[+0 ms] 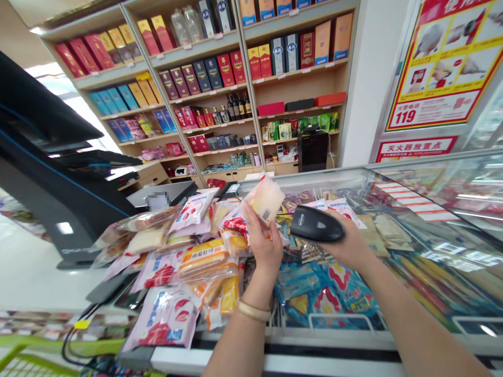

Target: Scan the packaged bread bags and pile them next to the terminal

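My left hand (265,243) is closed on a small pale packaged snack (266,195), held up with its printed barcode showing. My right hand (351,243) grips a black barcode scanner (317,224), its head turned toward that packet, with a small gap between them. Below and left of my left hand lies a pile of bagged snacks, among them a yellow packaged bread (204,257) and a pink-and-white packet (163,317). Under the scanner, blue snack packets (326,293) show through the glass counter.
At the left stands a dark checkout terminal (58,178) beside the pile. A glass-topped display case (424,209) stretches to the right. Shelves (251,84) of boxed goods rise behind. A green basket (35,361) is at the lower left, near black cables (66,345).
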The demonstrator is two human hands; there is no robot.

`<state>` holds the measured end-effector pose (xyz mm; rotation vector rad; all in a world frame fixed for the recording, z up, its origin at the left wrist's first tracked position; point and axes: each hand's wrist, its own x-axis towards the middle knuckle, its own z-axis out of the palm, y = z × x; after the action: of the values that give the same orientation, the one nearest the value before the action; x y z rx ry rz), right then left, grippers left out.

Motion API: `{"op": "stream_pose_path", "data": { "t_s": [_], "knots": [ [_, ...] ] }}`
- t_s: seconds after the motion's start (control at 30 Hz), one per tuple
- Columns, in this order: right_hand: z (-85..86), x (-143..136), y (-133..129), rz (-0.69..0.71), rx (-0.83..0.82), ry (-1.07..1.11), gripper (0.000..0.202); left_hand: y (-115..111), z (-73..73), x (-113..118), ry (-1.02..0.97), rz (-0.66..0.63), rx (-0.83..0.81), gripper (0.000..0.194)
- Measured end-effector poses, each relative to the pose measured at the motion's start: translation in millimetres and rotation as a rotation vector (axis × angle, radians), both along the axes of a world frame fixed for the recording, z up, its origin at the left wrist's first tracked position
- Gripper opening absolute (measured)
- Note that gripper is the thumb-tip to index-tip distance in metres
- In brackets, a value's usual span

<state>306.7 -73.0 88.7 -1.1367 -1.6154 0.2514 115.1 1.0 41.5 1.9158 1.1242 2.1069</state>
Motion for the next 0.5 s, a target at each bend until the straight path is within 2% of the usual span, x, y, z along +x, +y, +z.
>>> {"op": "stream_pose_path", "data": {
  "t_s": [0.23, 0.4, 0.5],
  "knots": [
    [-2.4, 1, 2, -0.034, 0.008, -0.013, 0.030, -1, 1.7, 1, 0.046, 0.034, 0.055, 0.077],
    [-4.9, 5, 4, -0.157, 0.073, 0.007, 0.029, -1, 18.6, -20, 0.196, 0.197, 0.162, 0.066],
    [-6.1, 9, 5, -0.226, 0.096, 0.032, 0.030, 0, 33.2, -38, 0.327, 0.345, 0.028, 0.064]
  ]
}}
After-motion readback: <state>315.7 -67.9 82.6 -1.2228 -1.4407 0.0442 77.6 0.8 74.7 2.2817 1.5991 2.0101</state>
